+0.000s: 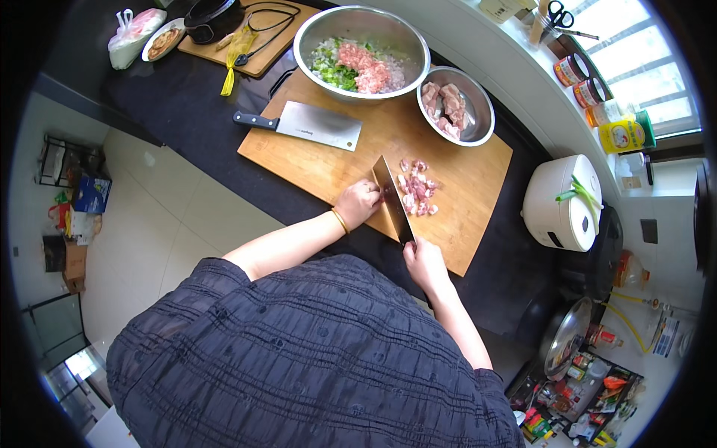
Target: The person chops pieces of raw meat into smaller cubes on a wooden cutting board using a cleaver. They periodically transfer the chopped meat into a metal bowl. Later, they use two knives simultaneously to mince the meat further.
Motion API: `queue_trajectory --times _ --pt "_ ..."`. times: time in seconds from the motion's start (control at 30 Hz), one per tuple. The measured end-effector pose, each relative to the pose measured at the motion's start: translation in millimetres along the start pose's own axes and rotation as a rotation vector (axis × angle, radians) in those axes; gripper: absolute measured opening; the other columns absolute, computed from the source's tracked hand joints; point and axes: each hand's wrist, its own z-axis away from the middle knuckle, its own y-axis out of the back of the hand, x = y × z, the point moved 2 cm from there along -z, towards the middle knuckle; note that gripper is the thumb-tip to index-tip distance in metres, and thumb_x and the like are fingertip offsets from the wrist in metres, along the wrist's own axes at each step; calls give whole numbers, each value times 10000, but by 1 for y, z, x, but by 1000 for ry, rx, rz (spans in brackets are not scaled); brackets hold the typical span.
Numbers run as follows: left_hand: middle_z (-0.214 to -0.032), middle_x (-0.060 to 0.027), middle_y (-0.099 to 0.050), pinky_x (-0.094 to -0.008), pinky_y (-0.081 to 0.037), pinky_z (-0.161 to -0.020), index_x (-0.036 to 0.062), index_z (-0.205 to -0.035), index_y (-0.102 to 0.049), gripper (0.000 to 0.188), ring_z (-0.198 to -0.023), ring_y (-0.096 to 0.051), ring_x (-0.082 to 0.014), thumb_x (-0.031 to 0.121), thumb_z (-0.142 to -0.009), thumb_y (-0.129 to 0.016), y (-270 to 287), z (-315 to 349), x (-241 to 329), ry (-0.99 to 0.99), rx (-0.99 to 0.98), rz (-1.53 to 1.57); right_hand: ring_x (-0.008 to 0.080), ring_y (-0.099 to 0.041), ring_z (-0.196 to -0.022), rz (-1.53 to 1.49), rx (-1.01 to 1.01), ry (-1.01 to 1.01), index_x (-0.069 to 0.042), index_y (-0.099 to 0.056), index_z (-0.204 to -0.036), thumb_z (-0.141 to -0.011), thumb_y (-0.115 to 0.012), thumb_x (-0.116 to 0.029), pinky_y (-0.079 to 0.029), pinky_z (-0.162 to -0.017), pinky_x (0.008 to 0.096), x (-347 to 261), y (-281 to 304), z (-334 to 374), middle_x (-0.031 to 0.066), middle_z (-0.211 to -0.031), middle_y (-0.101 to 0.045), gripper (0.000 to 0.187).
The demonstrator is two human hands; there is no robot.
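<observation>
My right hand (424, 260) grips the handle of a cleaver (393, 198), its blade edge-down on the wooden cutting board (467, 224). Just left of the blade, my left hand (358, 203) rests on the board with curled fingers; what lies under them is mostly hidden. To the right of the blade is a small heap of chopped raw meat (420, 191). A second cleaver (320, 125) with a black handle lies flat at the board's left. A steel bowl (467, 138) at the far right of the board holds larger pieces of raw meat (452, 109).
A large steel bowl (306, 56) at the back holds minced meat and chopped greens. A white rice cooker (556, 201) with green onion on its lid stands right. Another board (258, 63) with a black pot (212, 21) and cable is far left. Jars (588, 92) line the windowsill.
</observation>
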Motion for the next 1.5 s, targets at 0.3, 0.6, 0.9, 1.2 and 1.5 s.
queue_trajectory --times 0.3,0.6,0.9,1.2,1.5 --pt "-777 -63 -578 -312 -474 -658 62 -726 -604 117 -760 -560 -225 143 -660 -657 7 -8 -10 -42 2 16 422 -567 -710 33 -15 -24 36 -546 -799 -803 -479 -153 -457 -655 453 -9 -14 -37 277 -720 -563 201" --pt "-770 -69 -580 -316 -475 -671 57 -724 -604 122 -740 -561 -232 132 -649 -665 -1 -7 -4 -27 26 51 429 -567 -687 6 -84 -40 38 -532 -772 -815 -482 -169 -458 -640 479 0 5 -14 287 -683 -556 217" --pt "-775 -72 -584 -314 -475 -678 53 -732 -605 134 -747 -562 -232 139 -648 -664 -1 -4 -5 -41 3 60 423 -563 -667 3 -53 1 22 -515 -777 -806 -491 -145 -462 -624 465 17 -8 -5 271 -681 -556 172" --pt "-794 -72 -596 -313 -473 -691 54 -740 -608 128 -769 -568 -233 133 -656 -663 1 -6 4 -60 -19 85 427 -565 -684 -43 37 -2 37 -563 -812 -807 -488 -171 -460 -656 464 9 -21 -37 274 -703 -564 222" --pt "-879 -90 -592 -258 -495 -599 25 -735 -612 109 -659 -603 -160 38 -655 -685 15 -1 -3 303 -3 641 195 -547 -429 -186 37 -79 36 -541 -753 -840 -482 -193 -439 -440 318 28 13 -21 121 -555 -549 252"
